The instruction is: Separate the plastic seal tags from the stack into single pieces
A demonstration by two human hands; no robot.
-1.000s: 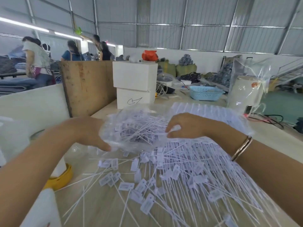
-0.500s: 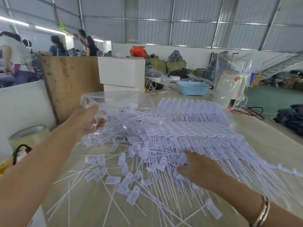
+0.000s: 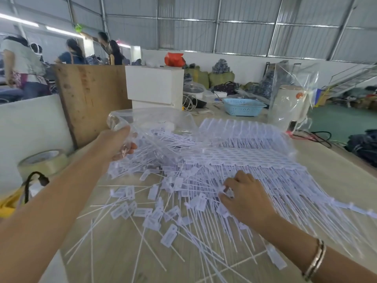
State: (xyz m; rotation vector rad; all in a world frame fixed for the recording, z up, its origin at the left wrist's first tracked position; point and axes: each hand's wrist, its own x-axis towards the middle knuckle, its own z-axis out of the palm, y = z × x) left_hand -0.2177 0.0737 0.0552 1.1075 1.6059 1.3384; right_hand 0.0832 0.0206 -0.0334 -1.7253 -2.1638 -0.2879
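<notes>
Warehouse bench [image 3: 122,252]: left hand [image 3: 118,144] grips plastic bag [image 3: 155,123] clear of seal tags [image 3: 234,158]; right hand [image 3: 244,199] pinches one tag, likely to separate it.

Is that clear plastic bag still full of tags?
Mostly emptied. The left hand holds the clear bag lifted; tags lie spilled over the table.

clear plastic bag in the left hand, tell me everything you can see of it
The clear plastic bag is thin, see-through, crinkled film that catches glare. The left hand grips its bunched near-left end and holds it lifted above the wooden table. From there it spreads back and to the right, draped loosely over the white seal tags, some of which show through the film. Whether tags are inside it or only beneath it cannot be told. The right hand does not touch it.
</notes>
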